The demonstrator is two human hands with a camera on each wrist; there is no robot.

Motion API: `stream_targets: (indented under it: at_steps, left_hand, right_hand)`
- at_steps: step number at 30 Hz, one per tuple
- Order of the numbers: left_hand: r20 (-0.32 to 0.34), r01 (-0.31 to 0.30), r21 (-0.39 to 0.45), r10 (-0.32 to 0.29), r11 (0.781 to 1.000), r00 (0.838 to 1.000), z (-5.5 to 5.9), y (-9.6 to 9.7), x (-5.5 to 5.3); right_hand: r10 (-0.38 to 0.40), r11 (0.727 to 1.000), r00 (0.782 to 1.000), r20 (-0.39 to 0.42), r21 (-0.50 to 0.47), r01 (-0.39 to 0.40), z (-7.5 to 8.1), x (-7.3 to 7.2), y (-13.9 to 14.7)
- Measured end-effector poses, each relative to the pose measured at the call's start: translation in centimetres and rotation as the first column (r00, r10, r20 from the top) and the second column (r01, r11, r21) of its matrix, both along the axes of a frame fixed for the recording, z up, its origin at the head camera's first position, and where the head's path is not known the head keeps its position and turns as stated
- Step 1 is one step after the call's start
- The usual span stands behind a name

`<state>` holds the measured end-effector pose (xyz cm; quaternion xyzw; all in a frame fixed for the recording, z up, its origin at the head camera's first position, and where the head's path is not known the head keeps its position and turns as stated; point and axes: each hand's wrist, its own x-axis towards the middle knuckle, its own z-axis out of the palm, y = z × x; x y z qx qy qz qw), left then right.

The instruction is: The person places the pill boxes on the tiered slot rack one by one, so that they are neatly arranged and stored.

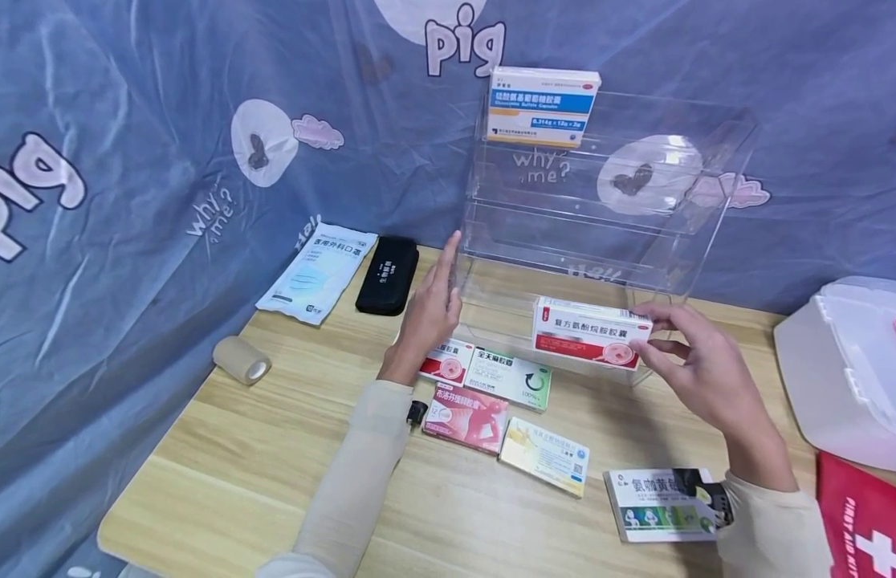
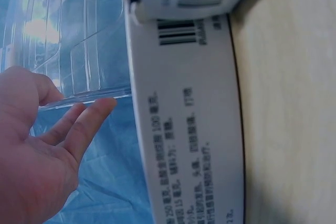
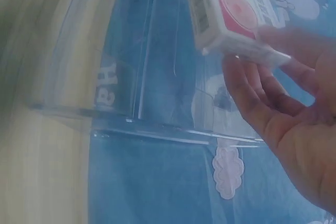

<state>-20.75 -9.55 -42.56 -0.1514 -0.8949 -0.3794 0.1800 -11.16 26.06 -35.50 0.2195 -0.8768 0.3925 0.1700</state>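
My left hand (image 1: pixel 428 317) is at the left side of a clear stepped display rack (image 1: pixel 578 221). In the left wrist view its side panel edge runs between thumb and fingers. My right hand (image 1: pixel 701 361) pinches the right end of a white-and-red medicine box (image 1: pixel 591 333), held upright in front of the rack's lower part. In the right wrist view, the box (image 3: pixel 231 11) is tilted between thumb and fingers. A white, blue and orange medicine box (image 1: pixel 542 108) stands on the top tier. Beside my left wrist lies another white-and-red box (image 1: pixel 448 361), partly hidden.
Near the rack lie a green-white box (image 1: pixel 509 377), a pink box (image 1: pixel 466 417), a white-yellow box (image 1: pixel 545 455) and a green-grey box (image 1: pixel 661 506). At left are a mask packet (image 1: pixel 318 273), a black case (image 1: pixel 387 275) and a bandage roll (image 1: pixel 242 360); a white bin (image 1: pixel 838 377) stands right.
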Motion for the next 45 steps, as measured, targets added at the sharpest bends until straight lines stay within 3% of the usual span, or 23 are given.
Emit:
stream_targets:
  at_steps: [8, 16, 22, 28, 35, 39, 42, 45]
  left_hand:
    - [0.009, 0.000, 0.000, 0.000, 1.000, 1.000, -0.1, 0.1, 0.0]
    - [0.020, -0.009, 0.004, 0.009, 1.000, 1.000, -0.2, 0.1, 0.3]
    - [0.012, -0.011, 0.002, 0.011, 1.000, 1.000, 0.0, 0.1, 0.0]
    - [0.024, -0.001, 0.006, 0.001, 1.000, 1.000, 0.2, 0.3, 0.0]
    - [0.029, -0.009, 0.007, 0.008, 1.000, 1.000, 0.2, 0.2, 0.1]
    - [0.030, -0.007, 0.012, 0.006, 1.000, 1.000, 0.2, 0.1, 0.2]
    - [0.028, -0.005, 0.012, 0.005, 1.000, 1.000, 0.2, 0.1, 0.3]
    - [0.017, -0.008, 0.012, 0.007, 1.000, 1.000, 0.2, 0.1, 0.3]
  right_hand:
    - [-0.081, 0.987, 0.997, -0.017, -0.141, 0.078, 0.2, -0.4, -0.8]
    - [-0.212, 0.931, 0.976, -0.044, -0.314, 0.188, 1.9, -2.0, -1.6]
    - [-0.342, 0.907, 0.935, -0.100, -0.294, 0.300, 4.0, -3.7, -2.0]
    - [-0.412, 0.892, 0.892, -0.183, -0.283, 0.353, 5.3, -5.1, -2.6]
    - [-0.484, 0.859, 0.817, -0.312, -0.347, 0.377, 8.1, -7.4, -3.2]
    - [-0.523, 0.832, 0.787, -0.328, -0.395, 0.388, 9.6, -8.8, -3.1]
    - [-0.561, 0.815, 0.754, -0.342, -0.387, 0.431, 10.4, -9.9, -2.7]
    - [-0.588, 0.800, 0.739, -0.330, -0.370, 0.472, 10.8, -11.0, -2.4]
